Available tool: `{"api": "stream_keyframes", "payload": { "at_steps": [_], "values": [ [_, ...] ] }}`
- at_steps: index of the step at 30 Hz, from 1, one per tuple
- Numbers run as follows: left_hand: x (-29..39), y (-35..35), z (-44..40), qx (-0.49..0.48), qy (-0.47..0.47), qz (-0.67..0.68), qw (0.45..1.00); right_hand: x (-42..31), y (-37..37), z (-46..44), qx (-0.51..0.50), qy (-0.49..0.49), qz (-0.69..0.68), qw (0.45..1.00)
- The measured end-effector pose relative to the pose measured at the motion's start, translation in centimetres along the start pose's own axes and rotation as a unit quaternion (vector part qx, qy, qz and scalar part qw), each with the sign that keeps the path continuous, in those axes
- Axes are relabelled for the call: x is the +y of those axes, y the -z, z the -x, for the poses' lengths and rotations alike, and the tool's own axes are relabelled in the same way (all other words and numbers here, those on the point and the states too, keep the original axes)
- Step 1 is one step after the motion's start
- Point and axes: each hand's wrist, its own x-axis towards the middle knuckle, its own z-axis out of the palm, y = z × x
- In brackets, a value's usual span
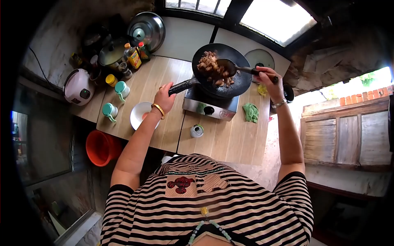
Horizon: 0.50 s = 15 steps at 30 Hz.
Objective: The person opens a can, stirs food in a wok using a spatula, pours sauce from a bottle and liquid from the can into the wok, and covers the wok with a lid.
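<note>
My left hand [164, 97] is wrapped round the black handle of a dark wok [240, 85], which sits tilted over a silver portable stove [211, 107]. Browned pieces of meat [209, 63] lie mostly in the left half of the wok. In my right hand [269, 82] is the dark handle of a ladle [227, 67], whose bowl is among the meat. Beside my left forearm stands a white bowl [136, 115] with something reddish inside, partly hidden by the arm. An opened can [197, 131] stands in front of the stove.
A green cloth [250, 112] lies right of the stove, and a glass lid [259, 59] behind the wok. Bottles [133, 56], teal-lidded jars [122, 89] and a rice cooker [78, 87] stand at left. An orange-red bucket [101, 148] is below the table's left edge.
</note>
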Motion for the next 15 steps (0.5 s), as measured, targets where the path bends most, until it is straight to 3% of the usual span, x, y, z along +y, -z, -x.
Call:
{"api": "stream_keyframes", "payload": {
  "at_steps": [3, 7, 10, 13, 15],
  "values": [
    [-0.2, -0.3, 0.1, 0.01, -0.008, 0.006, 1.0, 2.3, 3.3, -2.3, 0.029, 0.014, 0.083, 0.996],
    [-0.2, -0.4, 0.2, 0.022, -0.01, 0.016, 1.0, 7.5, 6.3, -8.3, 0.114, -0.077, -0.012, 0.99],
    [-0.2, -0.5, 0.2, 0.023, -0.006, 0.01, 1.0, 8.2, 5.5, -11.8, 0.05, -0.14, -0.149, 0.978],
    [-0.1, -0.5, 0.1, 0.021, -0.001, 0.005, 1.0, 6.9, 3.2, -13.5, -0.073, -0.139, -0.138, 0.978],
    [0.2, -0.4, 0.2, 0.019, 0.001, 0.004, 1.0, 5.0, 1.1, -13.5, -0.186, -0.038, -0.049, 0.981]
  ]
}}
